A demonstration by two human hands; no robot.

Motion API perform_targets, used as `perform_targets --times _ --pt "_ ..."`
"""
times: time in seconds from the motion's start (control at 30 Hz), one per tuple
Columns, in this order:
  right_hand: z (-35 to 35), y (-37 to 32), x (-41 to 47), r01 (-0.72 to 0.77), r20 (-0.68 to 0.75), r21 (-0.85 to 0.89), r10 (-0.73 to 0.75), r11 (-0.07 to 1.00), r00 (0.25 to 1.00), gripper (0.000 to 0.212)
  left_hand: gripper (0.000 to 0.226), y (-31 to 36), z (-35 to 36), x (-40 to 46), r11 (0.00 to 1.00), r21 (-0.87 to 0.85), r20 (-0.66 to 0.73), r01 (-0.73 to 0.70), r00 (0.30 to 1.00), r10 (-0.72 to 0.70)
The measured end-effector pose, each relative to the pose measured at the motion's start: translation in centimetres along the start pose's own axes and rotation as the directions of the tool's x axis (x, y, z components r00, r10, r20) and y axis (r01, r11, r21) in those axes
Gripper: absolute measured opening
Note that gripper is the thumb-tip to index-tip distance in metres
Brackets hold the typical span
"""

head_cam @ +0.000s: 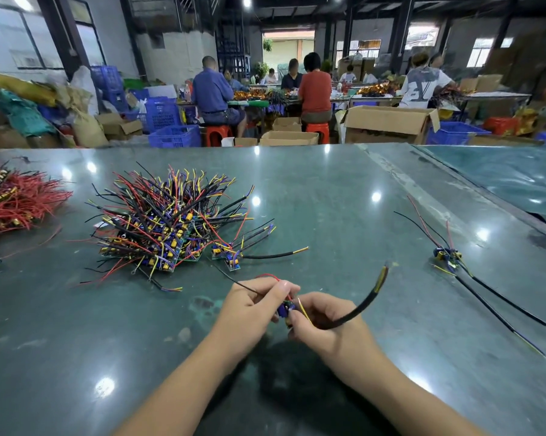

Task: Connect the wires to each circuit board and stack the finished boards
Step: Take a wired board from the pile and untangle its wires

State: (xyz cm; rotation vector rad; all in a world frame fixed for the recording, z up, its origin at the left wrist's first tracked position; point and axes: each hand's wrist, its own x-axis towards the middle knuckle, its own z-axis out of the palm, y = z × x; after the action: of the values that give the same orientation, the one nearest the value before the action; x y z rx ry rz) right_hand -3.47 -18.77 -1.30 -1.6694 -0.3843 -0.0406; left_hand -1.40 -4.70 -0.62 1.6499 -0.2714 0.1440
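Head view.

Item 1: glossy dark green desk [312,190], reflecting ceiling lamps.

Item 2: left hand [252,305], low centre, raised above the desk; fingers [281,289] curled, pinching a small blue-and-green circuit board [286,309] and its thin red and black wires.

Item 3: right hand [323,316], just beside the left; fingers curled round the same board from the other side, a thin yellow wire [304,311] between the fingertips. A thick black sheathed cable [359,305] arcs from the board up and right, its tip blurred.

Item 4: large heap of small green circuit boards with red, black, yellow and purple wires [167,221], left of centre on the desk, well beyond the hands.

Item 5: pile of red-wired parts [16,199], far left edge.

Item 6: wired circuit boards with long black cables [447,256], lying apart at right; their count is unclear.

Item 7: background, seated workers at long tables, blue plastic crates [171,121], open cardboard boxes [388,124].
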Motion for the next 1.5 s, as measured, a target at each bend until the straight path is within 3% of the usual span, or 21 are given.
perform_targets --times 0.1,0.4,0.53,0.63,0.8,0.97,1.2,1.5 --pt "-0.1 -0.4 -0.1 -0.015 0.012 0.018 0.015 1.0 1.0 0.011 0.037 -0.2 0.0 0.1 0.997 -0.066 -0.009 0.033 0.999 -0.034" --pt "0.0 -1.3 -0.1 -0.053 0.03 0.029 0.052 0.998 0.998 0.019 0.022 0.0 0.1 0.1 0.988 -0.152 -0.118 0.034 0.992 -0.053" --pt "0.1 -1.5 -0.4 -0.066 0.102 0.004 0.065 0.998 0.993 0.02 0.024 -0.5 -1.0 0.8 0.986 -0.169 -0.299 -0.001 0.953 -0.051" --pt "0.1 -1.4 -0.4 -0.072 0.135 -0.018 0.074 0.997 0.988 0.02 0.025 -1.1 -1.8 1.7 0.998 -0.061 -0.372 -0.025 0.928 0.001" --pt "-0.6 -1.1 0.1 -0.064 0.105 0.023 0.061 0.998 0.993 0.02 0.035 -1.9 -2.7 2.6 0.999 0.023 -0.39 -0.049 0.919 0.054" --pt "-1.1 -0.7 0.5 -0.055 0.12 0.008 0.054 0.998 0.991 0.019 0.047 -2.1 -3.0 2.9 0.994 -0.109 -0.449 -0.024 0.893 -0.028" --pt "-0.7 0.5 1.1 -0.064 0.071 -0.049 0.067 0.997 0.995 0.012 0.046 -2.3 -3.3 3.4 0.988 -0.13 -0.5 -0.08 0.866 0.004" --pt "-0.7 1.0 2.2 -0.057 -0.012 0.072 0.058 0.996 0.998 0.015 0.043 -2.3 -3.5 3.6 0.99 -0.047 -0.529 -0.129 0.844 0.086"
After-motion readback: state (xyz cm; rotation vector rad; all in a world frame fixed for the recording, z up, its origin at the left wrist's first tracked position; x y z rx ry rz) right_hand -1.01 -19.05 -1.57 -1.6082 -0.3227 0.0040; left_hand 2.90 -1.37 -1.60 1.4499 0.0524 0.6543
